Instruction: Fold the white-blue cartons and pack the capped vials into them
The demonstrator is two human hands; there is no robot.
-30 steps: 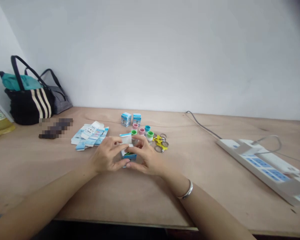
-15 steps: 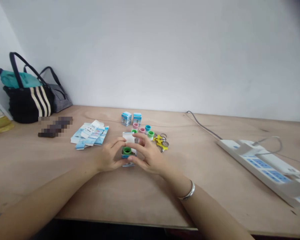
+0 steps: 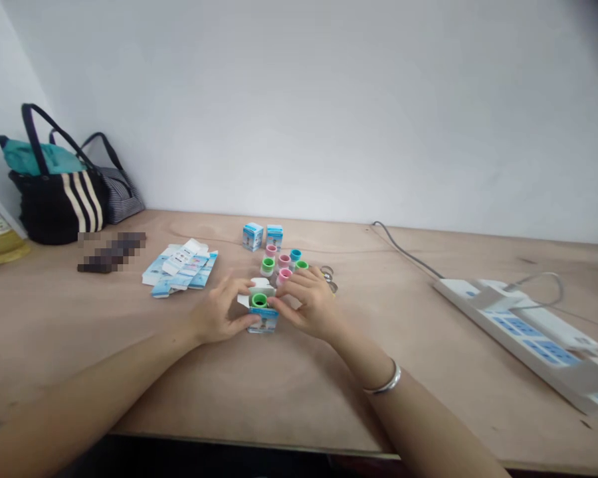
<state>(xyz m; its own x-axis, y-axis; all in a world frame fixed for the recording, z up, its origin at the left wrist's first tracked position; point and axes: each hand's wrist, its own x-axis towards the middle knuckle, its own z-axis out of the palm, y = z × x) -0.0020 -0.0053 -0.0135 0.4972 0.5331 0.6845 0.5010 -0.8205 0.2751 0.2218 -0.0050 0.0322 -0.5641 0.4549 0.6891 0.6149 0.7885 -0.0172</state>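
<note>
As both forearms cross the near edge of the tabletop (image 3: 239, 392), one silver bracelet (image 3: 386, 380) circles the right wrist. Left hand (image 3: 220, 312): half open, thumb against the front of a box (image 3: 263, 323), fingers at its left flap, box held between. Right hand (image 3: 309, 304): fingers curled, thumb at the box's right upper edge; whether it grips a flap cannot be told. Box: one, between the hands, upright on the tabletop, mouth up, printed side toward the wearer, flaps raised at left and back; foreshortening hides which axis is longest. Jar (image 3: 260, 301): one, green-rimmed, inside the box, opening up, axis upright. Beyond the hands: six jars, rims pink (image 3: 271, 251), green (image 3: 268, 263) and blue (image 3: 296, 255), all upright; metal rings (image 3: 334, 287), partly hidden by the right hand. To the left, flat cartons (image 3: 185, 265), overlapping. Farther back: two boxes (image 3: 252, 237), closed, side by side.
</note>
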